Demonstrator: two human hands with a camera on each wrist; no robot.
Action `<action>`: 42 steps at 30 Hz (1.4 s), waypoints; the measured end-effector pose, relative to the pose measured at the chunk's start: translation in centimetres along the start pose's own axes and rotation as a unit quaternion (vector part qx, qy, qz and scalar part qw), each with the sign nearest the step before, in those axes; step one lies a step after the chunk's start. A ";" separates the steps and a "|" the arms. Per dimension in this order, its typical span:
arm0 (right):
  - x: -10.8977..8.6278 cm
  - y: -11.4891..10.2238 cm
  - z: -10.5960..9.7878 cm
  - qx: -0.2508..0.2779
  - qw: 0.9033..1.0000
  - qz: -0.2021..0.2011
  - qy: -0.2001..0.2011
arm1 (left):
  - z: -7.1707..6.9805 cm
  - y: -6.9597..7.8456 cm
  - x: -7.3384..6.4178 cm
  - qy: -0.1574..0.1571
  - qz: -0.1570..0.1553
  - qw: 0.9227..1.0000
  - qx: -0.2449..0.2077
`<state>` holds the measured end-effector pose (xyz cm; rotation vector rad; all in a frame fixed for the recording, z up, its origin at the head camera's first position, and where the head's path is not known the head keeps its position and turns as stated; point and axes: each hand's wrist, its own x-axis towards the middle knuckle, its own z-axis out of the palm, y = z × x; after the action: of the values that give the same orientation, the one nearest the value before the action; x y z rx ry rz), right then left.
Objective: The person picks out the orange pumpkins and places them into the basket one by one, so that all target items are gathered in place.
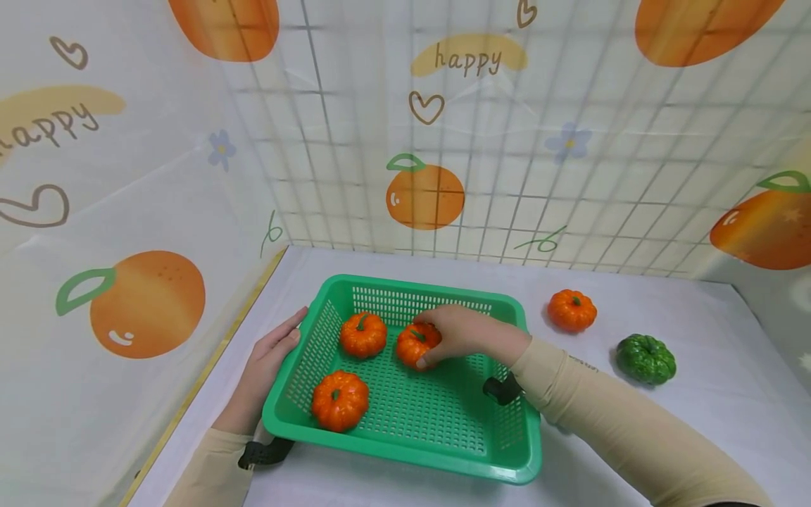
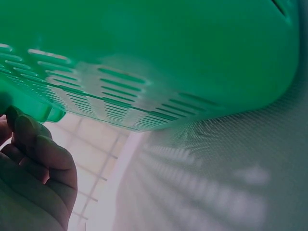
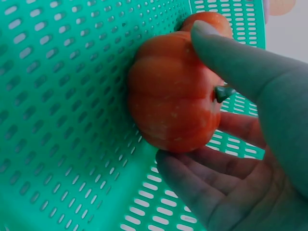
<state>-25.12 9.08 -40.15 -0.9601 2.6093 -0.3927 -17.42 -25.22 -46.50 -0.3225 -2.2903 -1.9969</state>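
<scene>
A green plastic basket [image 1: 437, 461] with slotted sides stands on the white table. Inside it, my right hand [image 1: 459, 331] holds a small orange pumpkin [image 1: 415, 343], thumb on one side and fingers on the other. The right wrist view shows this pumpkin [image 3: 168, 96] low in the basket, its green stem towards the palm. Two more orange pumpkins, one at the back [image 1: 363, 335] and one at the front [image 1: 340, 401], sit in the basket's left part. My left hand [image 1: 262, 370] grips the basket's left rim; its fingers [image 2: 55, 154] are curled in the left wrist view.
Right of the basket, an orange pumpkin [image 1: 572, 311] and a dark green pumpkin [image 1: 646, 359] lie on the table [image 1: 716, 422]. Behind stands a wire grid [image 1: 494, 162] covered by a fruit-printed sheet. A similar sheet [image 1: 146, 197] hangs along the left edge.
</scene>
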 end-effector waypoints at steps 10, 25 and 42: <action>-0.3 0.2 -0.7 0.009 1.000 0.005 -0.002 | 0.1 0.1 0.0 -0.002 -0.007 1.000 -0.002; -3.8 0.6 -4.1 0.117 0.993 -0.004 0.029 | -0.2 0.1 -0.1 -0.003 -0.013 1.000 -0.004; -7.5 2.8 -5.9 0.205 0.974 0.023 0.094 | 0.1 0.0 -0.1 -0.003 -0.005 1.000 -0.013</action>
<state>-23.68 16.92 -34.25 -0.7477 2.5539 -1.0074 -17.30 -25.14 -46.52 -0.3186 -2.2756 -2.0352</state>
